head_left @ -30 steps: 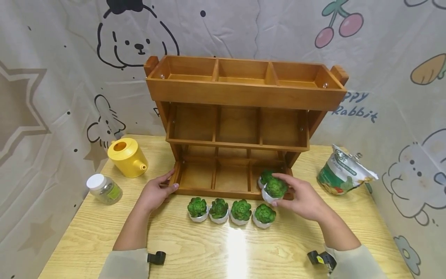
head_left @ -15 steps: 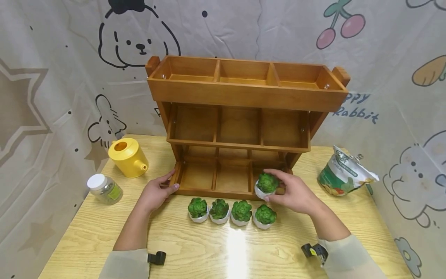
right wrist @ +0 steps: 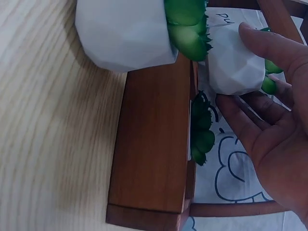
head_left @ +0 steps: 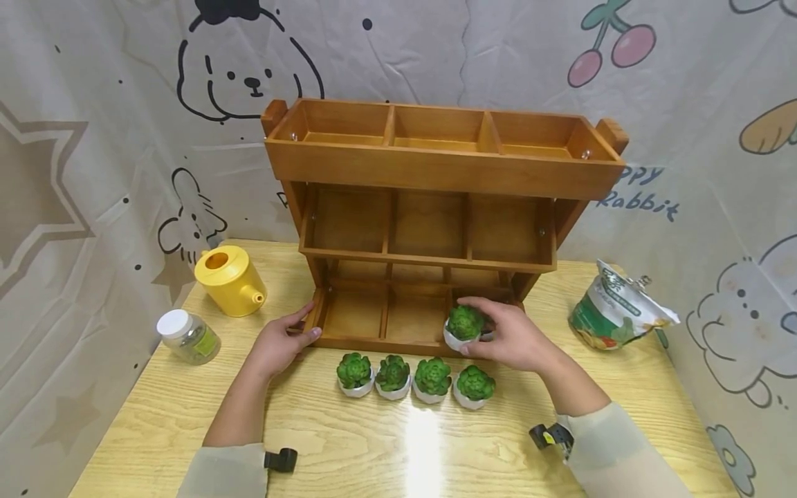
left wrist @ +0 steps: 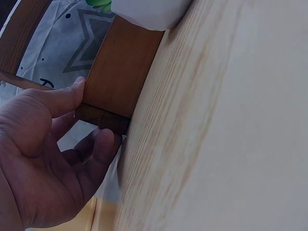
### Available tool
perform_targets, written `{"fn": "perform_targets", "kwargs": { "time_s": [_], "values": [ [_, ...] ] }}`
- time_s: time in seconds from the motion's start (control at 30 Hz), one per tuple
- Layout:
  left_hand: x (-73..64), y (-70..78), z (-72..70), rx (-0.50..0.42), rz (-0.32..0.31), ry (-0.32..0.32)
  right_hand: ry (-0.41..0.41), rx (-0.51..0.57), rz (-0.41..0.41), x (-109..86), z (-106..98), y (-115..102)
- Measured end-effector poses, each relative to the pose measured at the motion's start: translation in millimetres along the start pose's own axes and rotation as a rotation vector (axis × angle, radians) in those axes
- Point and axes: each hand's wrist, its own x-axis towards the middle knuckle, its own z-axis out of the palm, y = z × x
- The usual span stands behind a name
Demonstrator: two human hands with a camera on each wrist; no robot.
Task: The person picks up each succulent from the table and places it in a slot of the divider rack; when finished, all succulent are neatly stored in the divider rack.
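your left hand [head_left: 278, 346] grips the planter shelf [head_left: 442, 167], right hand [head_left: 513, 337] a potted succulent [head_left: 465, 324]; four succulents [head_left: 432, 377] line the shelf's six o'clock.

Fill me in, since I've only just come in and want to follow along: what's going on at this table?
A person's right hand holds a small potted plant close to the front edge of the bottom tier of a wooden shelf. The left hand grips that tier's left end. Another plant stands inside the tier near its right end, and four more plants stand in a row on the table in front.
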Motion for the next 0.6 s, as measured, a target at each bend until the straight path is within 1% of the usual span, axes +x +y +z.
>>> {"fn": "perform_targets", "kwargs": {
  "time_s": [0.13,0.27,0.6],
  "values": [
    [0.9,-0.1,-0.1,0.001,-0.002,0.0,0.019,-0.057,-0.036,7.2,1,-2],
    [1.8,0.0,0.4,-0.005,-0.01,-0.001,0.016,-0.098,-0.043,13.7,4,-2],
    [1.7,0.1,0.4,-0.011,-0.019,0.0,-0.017,-0.099,-0.015,31.1,10,-3]
  ]
}}
